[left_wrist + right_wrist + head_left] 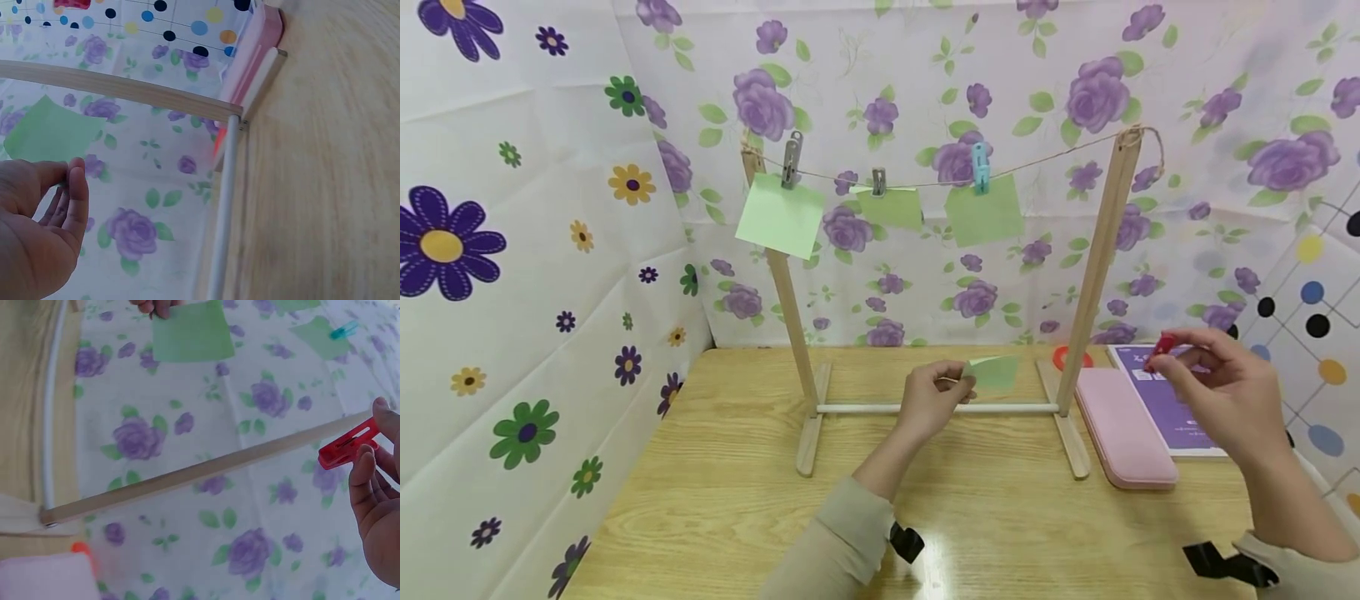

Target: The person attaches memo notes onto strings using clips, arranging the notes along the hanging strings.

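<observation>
My left hand point(928, 400) pinches a small green paper sheet point(996, 373) at its edge, in front of the wooden stand's white crossbar point(857, 408). Raised on the right, my right hand point(1232, 392) holds a red clothespin point(347, 447) between thumb and fingers. A twine line point(917, 182) runs between the stand's two posts. From it hang three green papers: one under a grey clothespin point(792, 160) at left, one under a smaller grey clip point(879, 182) in the middle, and one under a light blue clothespin point(981, 168) at right.
Beside the stand's right foot point(1063, 446) lies a pink case point(1127, 429), overlapping a purple-and-white booklet point(1183, 417). A red ring point(1062, 358) sits behind the right post point(1101, 258). Flower-printed cloth point(895, 292) stands behind the wooden table point(700, 517).
</observation>
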`<move>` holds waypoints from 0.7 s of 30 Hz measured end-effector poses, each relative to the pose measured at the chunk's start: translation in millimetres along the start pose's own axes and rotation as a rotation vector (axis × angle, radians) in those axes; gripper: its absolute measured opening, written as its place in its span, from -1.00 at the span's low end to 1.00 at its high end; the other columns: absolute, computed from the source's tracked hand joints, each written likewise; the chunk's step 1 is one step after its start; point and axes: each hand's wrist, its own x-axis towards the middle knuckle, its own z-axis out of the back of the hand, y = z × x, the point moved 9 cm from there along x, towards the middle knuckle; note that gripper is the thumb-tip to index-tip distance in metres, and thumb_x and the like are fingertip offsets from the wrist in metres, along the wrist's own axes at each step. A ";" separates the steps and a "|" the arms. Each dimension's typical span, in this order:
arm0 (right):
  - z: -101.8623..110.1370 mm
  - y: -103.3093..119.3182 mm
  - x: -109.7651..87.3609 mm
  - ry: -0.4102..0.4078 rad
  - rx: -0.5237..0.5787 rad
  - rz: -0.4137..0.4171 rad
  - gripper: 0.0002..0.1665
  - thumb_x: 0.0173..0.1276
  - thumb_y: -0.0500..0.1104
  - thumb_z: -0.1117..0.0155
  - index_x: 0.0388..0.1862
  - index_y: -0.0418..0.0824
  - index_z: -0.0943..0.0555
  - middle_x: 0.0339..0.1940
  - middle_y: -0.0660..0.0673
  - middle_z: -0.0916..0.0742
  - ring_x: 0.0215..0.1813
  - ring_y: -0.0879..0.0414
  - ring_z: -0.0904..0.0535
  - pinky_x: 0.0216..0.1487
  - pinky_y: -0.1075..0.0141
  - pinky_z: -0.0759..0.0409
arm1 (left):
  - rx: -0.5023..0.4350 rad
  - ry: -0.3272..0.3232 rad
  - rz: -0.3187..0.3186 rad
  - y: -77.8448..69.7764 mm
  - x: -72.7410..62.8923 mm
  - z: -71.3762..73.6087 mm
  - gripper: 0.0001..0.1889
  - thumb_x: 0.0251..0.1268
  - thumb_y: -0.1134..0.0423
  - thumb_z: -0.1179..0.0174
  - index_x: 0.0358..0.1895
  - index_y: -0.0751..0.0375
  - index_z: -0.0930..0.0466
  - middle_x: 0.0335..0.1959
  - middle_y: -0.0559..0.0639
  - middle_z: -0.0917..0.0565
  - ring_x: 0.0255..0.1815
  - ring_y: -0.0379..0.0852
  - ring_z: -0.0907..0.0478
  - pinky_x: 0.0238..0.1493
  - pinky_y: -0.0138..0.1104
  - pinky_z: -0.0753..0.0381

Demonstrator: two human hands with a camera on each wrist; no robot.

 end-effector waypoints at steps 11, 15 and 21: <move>-18.7 52.5 56.4 0.071 -0.004 0.102 -0.64 0.25 -0.60 -0.31 0.04 -0.55 -0.59 -0.29 0.09 -0.77 -0.34 0.30 -0.71 -0.25 0.61 -0.66 | -0.203 -0.063 0.063 -21.8 11.9 2.7 -0.77 0.29 0.34 -0.40 -0.04 0.35 -0.72 -0.28 0.06 -0.76 -0.32 -0.09 -0.77 -0.17 -0.27 -0.79; -23.0 72.2 74.6 0.073 0.069 0.178 -0.70 0.25 -0.61 -0.31 -0.02 -0.62 -0.59 -0.29 0.03 -0.78 -0.36 0.28 -0.73 -0.25 0.57 -0.69 | -0.240 -0.076 0.044 -35.9 14.8 2.1 -0.83 0.24 0.32 -0.44 -0.15 0.31 -0.76 -0.30 0.12 -0.77 -0.35 -0.07 -0.77 -0.19 -0.25 -0.80; -19.9 106.7 100.9 0.001 0.063 0.284 -0.83 0.28 -0.56 -0.32 -0.17 -0.68 -0.62 -0.30 0.09 -0.78 -0.38 0.31 -0.69 -0.28 0.61 -0.66 | -0.330 -0.094 0.021 -61.5 17.1 -1.2 -0.84 0.27 0.36 -0.41 -0.12 0.33 -0.76 -0.23 0.25 -0.77 -0.30 -0.07 -0.78 -0.14 -0.26 -0.79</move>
